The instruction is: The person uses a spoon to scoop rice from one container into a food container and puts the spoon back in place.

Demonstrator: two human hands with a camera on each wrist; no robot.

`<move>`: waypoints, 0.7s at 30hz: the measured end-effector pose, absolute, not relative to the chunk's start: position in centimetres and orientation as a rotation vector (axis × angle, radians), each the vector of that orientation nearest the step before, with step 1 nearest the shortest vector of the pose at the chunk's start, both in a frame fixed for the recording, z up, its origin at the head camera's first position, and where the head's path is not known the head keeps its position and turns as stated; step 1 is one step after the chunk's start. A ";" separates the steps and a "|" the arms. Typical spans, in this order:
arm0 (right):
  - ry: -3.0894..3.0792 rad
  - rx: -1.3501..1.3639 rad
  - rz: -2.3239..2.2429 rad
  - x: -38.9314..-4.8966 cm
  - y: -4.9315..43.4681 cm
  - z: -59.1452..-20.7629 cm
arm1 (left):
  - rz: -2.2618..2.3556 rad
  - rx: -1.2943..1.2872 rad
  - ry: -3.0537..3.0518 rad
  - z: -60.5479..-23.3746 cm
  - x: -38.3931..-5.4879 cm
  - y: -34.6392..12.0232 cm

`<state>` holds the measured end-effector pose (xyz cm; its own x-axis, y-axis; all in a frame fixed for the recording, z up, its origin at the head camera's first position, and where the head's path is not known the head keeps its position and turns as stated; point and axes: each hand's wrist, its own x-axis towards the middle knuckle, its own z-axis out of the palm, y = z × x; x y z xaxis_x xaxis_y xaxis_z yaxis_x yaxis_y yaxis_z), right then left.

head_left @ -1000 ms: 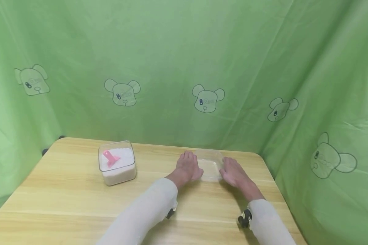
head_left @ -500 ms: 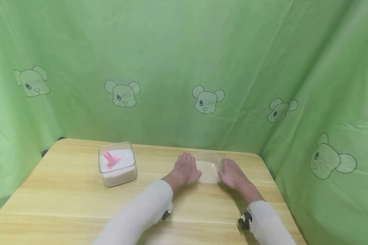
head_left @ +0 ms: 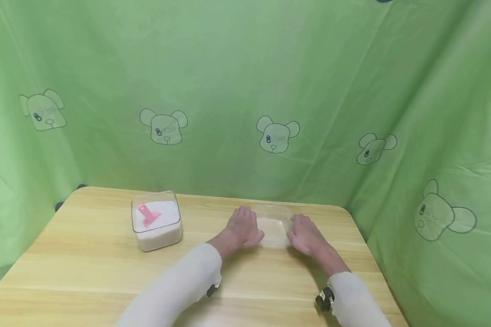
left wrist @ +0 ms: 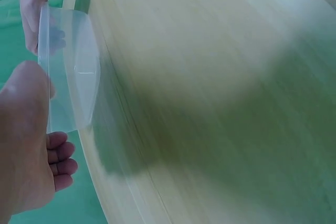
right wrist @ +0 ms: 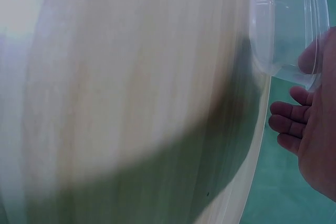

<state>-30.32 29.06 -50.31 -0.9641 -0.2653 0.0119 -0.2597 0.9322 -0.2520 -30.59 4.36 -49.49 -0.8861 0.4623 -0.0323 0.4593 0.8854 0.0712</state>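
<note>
A clear, empty-looking plastic container (head_left: 273, 230) is between my two hands near the back of the table. My left hand (head_left: 242, 228) grips its left rim, and my right hand (head_left: 308, 235) grips the right one. Seen from the left wrist, the thumb lies against the container's wall (left wrist: 84, 72) while the curled fingers are at its far end. From the right wrist, the thumb presses the see-through side of the container (right wrist: 286, 19), with the other fingers bent beneath the rim. Whether its base touches the table, I cannot tell.
On the left of the wooden table (head_left: 90, 263) stands a square clear tub (head_left: 159, 238) of white granules, with a pink scoop (head_left: 148, 215) stuck in them. A green curtain (head_left: 221, 81) with bear-head prints hangs close behind the table and along its sides.
Both hands have shifted a little to the left, carrying the clear container with them. The tub and the scoop have stayed in place; the head view has tilted slightly.
</note>
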 end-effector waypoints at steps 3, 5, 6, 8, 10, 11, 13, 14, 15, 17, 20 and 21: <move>3.073 -0.433 -0.381 -30.2 28.8 -50.3 | 0.137 0.743 3.013 -49.6 -30.4 4.0; 3.083 -0.455 -0.367 -30.1 28.6 -50.3 | 0.142 0.748 3.013 -49.8 -30.5 3.7; 3.088 -0.464 -0.361 -30.0 28.5 -50.3 | 0.147 0.747 3.012 -49.9 -30.5 3.6; 3.098 -0.477 -0.351 -29.9 28.3 -50.3 | 0.154 0.750 3.013 -50.0 -30.4 3.4; 3.104 -0.486 -0.343 -29.9 28.2 -50.3 | 0.160 0.754 3.014 -50.0 -30.4 3.2; 3.106 -0.488 -0.339 -29.8 28.1 -50.3 | 0.163 0.755 3.015 -49.9 -30.3 3.1; 3.107 -0.491 -0.336 -29.8 27.9 -50.2 | 0.168 0.760 3.017 -49.9 -30.2 2.9; 3.107 -0.492 -0.333 -29.7 27.8 -50.2 | 0.168 0.762 3.021 -49.8 -30.1 2.8; 3.104 -0.492 -0.329 -29.7 27.8 -50.2 | 0.164 0.763 3.025 -49.8 -30.0 2.7; 3.100 -0.490 -0.324 -29.6 27.6 -50.3 | 0.138 0.768 3.026 -49.8 -30.0 2.5; 3.101 -0.498 -0.309 -29.5 27.4 -50.4 | 0.122 0.772 3.037 -50.0 -30.0 2.3; 3.103 -0.500 -0.307 -29.5 27.3 -50.4 | 0.118 0.773 3.039 -50.0 -30.0 2.2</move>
<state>-29.47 27.29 -50.43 -0.9497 -0.3097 0.0474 -0.3130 0.9309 -0.1885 -29.98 2.24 -50.02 -0.8788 0.4769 0.0153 0.4767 0.8760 0.0736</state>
